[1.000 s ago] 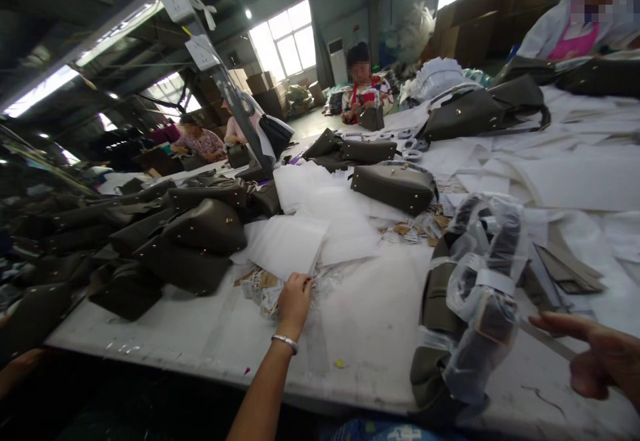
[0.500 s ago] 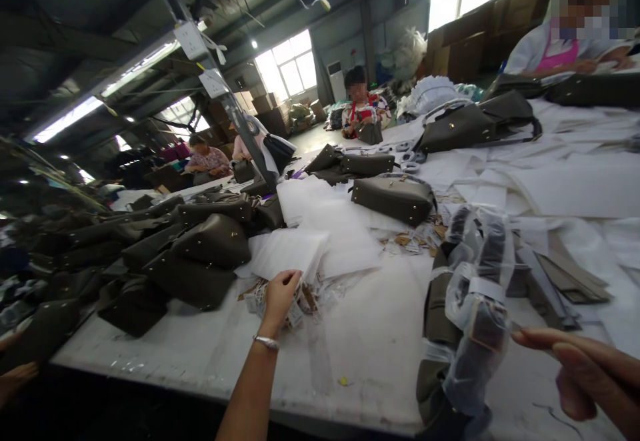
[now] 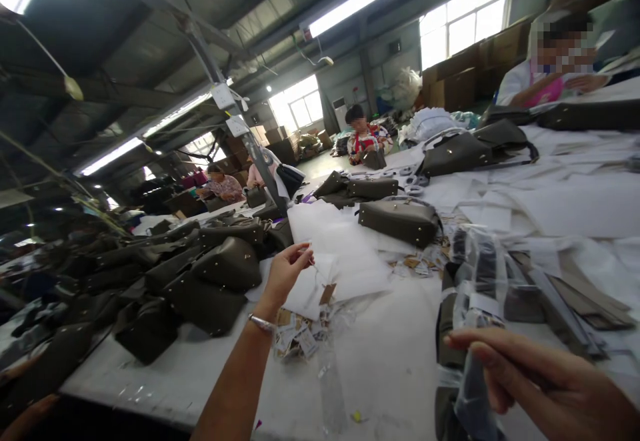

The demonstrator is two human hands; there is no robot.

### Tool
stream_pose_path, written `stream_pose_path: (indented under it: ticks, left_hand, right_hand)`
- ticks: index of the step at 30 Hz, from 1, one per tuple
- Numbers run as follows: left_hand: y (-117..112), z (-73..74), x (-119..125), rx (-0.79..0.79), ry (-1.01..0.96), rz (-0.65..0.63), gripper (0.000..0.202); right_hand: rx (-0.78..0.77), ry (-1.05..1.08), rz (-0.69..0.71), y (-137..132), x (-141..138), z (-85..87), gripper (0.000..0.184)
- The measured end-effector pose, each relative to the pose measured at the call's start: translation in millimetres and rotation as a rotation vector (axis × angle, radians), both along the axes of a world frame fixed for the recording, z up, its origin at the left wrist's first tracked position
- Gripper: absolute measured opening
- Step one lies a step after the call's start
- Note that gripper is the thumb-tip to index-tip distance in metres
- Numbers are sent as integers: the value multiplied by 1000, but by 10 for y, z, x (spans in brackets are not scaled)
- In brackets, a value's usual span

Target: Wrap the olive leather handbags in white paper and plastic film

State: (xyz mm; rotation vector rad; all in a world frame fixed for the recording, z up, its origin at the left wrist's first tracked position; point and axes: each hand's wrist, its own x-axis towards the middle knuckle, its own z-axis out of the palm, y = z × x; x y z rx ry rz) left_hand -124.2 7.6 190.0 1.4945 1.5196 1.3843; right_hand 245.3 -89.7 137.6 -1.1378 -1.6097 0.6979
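Observation:
My left hand point(image 3: 289, 267) is raised over the table in a pinch. From its fingertips a small brown tag point(image 3: 327, 293) hangs on a thin string. Below it lies a heap of small tags point(image 3: 296, 337), brown and whitish. My right hand point(image 3: 530, 374) has its fingers curled, with the index finger and thumb close together; anything between them is too small to make out. It is in front of a dark olive handbag point(image 3: 444, 344), whose handles point(image 3: 483, 261) are wrapped in clear plastic; I cannot tell whether they touch.
Dark olive handbags point(image 3: 210, 287) are piled on the left. Another handbag point(image 3: 400, 221) lies mid-table beside white foam sheets point(image 3: 345, 247). Flat grey-brown pieces point(image 3: 593, 294) lie on the right. A metal post point(image 3: 265, 174) rises from the table. Several people sit around, one point(image 3: 540, 81) at upper right.
My left hand has risen from the heap of tags with one brown tag dangling. My right hand has moved left, in front of the wrapped handbag. The view has tilted upward.

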Motion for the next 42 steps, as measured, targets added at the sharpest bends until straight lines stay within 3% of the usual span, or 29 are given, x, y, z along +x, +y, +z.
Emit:
stream_pose_path:
  ticks: [5, 9, 13, 16, 19, 23, 28, 33, 35, 39, 42]
  left_hand:
    - [122, 223, 56, -21, -98, -33, 63]
    - [102, 442, 226, 3, -146, -77, 59]
    - [-66, 699, 670, 20, -216, -216, 49]
    - [-211, 850, 1082, 49, -290, -362, 41]
    - [-311, 941, 1441, 89, -371, -504, 32]
    - [-367, 988, 1763, 125, -430, -603, 28]
    - [-335, 906, 1934, 162, -513, -595, 25]
    - [-260, 649, 2010, 82, -564, -554, 28]
    - [-265, 516, 2037, 2, -541, -592, 41]
    - [-335, 244, 2100, -219, -432, -799, 77]
    - [-382, 91, 2158, -219, -384, -802, 82]
  right_hand:
    - [-69, 41, 193, 45, -136, 158, 39]
    - [-121, 66, 209, 85, -237, 207, 38]
    - [-85, 126, 181, 210, -420, 272, 37]
    - [-22, 153, 199, 317, -571, 350, 47]
    - [55, 201, 240, 351, -676, 437, 56]
    - [-57, 465, 303, 264, -679, 512, 39]
    - [-127, 654, 183, 102, -471, 531, 30]
    - [-159, 614, 44, 51, -265, 447, 34]
    - [-170, 607, 8, 64, -211, 387, 36]
    - [-165, 592, -29, 85, -127, 303, 36]
    - [-190, 551, -31, 87, -74, 289, 36]
